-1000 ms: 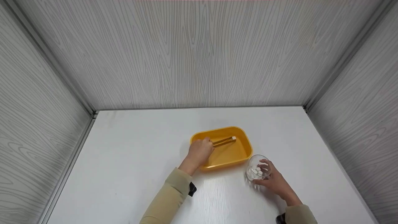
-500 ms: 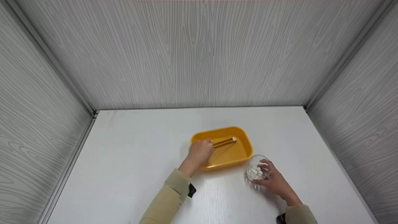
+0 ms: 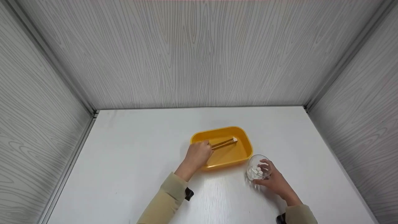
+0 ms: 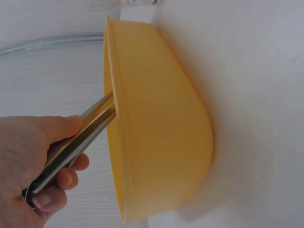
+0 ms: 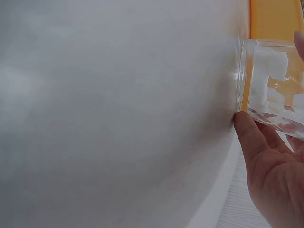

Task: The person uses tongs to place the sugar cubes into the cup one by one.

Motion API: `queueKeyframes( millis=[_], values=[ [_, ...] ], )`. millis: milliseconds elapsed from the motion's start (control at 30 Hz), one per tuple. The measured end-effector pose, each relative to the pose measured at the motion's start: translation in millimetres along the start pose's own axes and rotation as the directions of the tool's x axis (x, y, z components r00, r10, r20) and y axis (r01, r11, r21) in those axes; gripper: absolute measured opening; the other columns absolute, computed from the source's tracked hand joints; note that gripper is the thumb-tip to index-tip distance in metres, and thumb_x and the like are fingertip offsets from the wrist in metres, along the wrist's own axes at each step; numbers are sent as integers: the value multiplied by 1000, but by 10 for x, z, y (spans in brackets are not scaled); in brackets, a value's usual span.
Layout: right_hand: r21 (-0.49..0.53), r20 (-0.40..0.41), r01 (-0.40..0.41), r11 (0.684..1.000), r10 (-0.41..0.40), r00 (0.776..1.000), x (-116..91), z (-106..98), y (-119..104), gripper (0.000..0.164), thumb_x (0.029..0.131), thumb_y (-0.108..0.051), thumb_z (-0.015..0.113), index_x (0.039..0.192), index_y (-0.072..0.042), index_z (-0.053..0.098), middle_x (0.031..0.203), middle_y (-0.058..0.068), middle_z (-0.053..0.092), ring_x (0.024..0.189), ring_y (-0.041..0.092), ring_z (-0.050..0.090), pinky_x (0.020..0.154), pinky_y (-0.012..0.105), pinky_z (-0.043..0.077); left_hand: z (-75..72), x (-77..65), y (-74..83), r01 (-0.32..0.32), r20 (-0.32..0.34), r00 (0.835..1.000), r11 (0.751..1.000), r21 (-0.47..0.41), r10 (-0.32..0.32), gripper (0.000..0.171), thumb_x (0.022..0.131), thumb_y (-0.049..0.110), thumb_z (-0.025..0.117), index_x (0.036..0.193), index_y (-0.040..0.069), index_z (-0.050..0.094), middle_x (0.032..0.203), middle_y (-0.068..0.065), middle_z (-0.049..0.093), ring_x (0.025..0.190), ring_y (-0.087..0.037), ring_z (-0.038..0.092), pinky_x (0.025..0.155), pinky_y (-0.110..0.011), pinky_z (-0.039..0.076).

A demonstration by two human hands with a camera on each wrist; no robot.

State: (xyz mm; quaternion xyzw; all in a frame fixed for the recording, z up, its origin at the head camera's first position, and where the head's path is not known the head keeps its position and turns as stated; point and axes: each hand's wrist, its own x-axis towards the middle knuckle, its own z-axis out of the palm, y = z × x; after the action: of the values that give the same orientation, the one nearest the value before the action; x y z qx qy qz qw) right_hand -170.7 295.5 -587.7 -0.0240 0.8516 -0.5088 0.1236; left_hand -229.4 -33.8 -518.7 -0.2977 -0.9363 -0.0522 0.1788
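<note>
My left hand (image 3: 198,154) grips slim metal tongs (image 4: 78,142), thumb on one arm and fingers curled round the other. The tongs reach over the rim of a yellow plastic basin (image 3: 228,161), and their tips are right at a white cube (image 3: 235,140) inside it. Beyond the basin's near right corner stands a clear glass (image 3: 252,161) with several white cubes (image 3: 256,171) in it. My right hand (image 3: 274,180) holds this glass round its right side. In the right wrist view the glass (image 5: 270,78) rests on the table with fingertips near its base.
A white table (image 3: 140,155) carries everything. Pale wood-grain panels rise behind it (image 3: 199,56) and along both sides. The glass stands close to the basin's corner. Each wrist wears a small black device, such as the left one (image 3: 189,193).
My left hand has drawn back slightly toward the lower left with the tongs. The white cube at their tips has shifted a little to the right. The right hand and glass stay put.
</note>
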Motion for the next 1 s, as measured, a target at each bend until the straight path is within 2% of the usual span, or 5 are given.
queueKeyframes(
  millis=[167, 300, 600, 733, 1000],
  values=[
    [2, 0, -8, 1000, 8, 1000, 2, 2, -5, 89, 73, -25, 88, 143, -13, 33, 142, 18, 47, 134, 41, 41, 105, 54, 36, -86, -66, 30, -21, -47, 999, 999, 29, 23, 25, 87, 27, 77, 81, 4, 75, 80, -5, 64, 57, -17, 61, 51, -28, 52],
    [17, 1, -11, 1000, 11, 1000, 0, -2, -8, 90, 73, -25, 88, 143, -14, 32, 143, 18, 47, 134, 40, 40, 105, 54, 35, -181, -111, 82, -61, -73, 995, 997, 44, 64, 25, 88, 29, 75, 83, 4, 76, 79, -4, 64, 58, -15, 61, 52, -26, 52],
    [16, 3, -15, 1000, 15, 1000, -3, -9, -13, 89, 74, -25, 88, 143, -15, 33, 144, 19, 45, 134, 39, 41, 103, 52, 38, -389, -206, 253, -142, -162, 976, 989, 45, 147, 22, 86, 27, 77, 87, 6, 75, 79, -1, 63, 59, -11, 60, 52, -22, 49],
    [14, 4, -15, 1000, 15, 1000, 3, -8, -8, 89, 74, -25, 87, 143, -14, 32, 144, 20, 44, 134, 40, 41, 103, 52, 38, -489, -246, 318, -164, -185, 969, 986, 11, 163, 22, 87, 28, 76, 86, 7, 75, 77, 0, 61, 57, -10, 58, 49, -21, 46],
    [3, -6, -15, 1000, 15, 1000, 15, -2, 6, 91, 73, -25, 88, 143, -13, 32, 144, 19, 46, 134, 39, 41, 104, 53, 36, -663, -297, 422, -193, -168, 970, 978, -83, 177, 19, 88, 25, 76, 88, 7, 75, 83, 0, 64, 63, -11, 62, 54, -21, 49]
  ],
)
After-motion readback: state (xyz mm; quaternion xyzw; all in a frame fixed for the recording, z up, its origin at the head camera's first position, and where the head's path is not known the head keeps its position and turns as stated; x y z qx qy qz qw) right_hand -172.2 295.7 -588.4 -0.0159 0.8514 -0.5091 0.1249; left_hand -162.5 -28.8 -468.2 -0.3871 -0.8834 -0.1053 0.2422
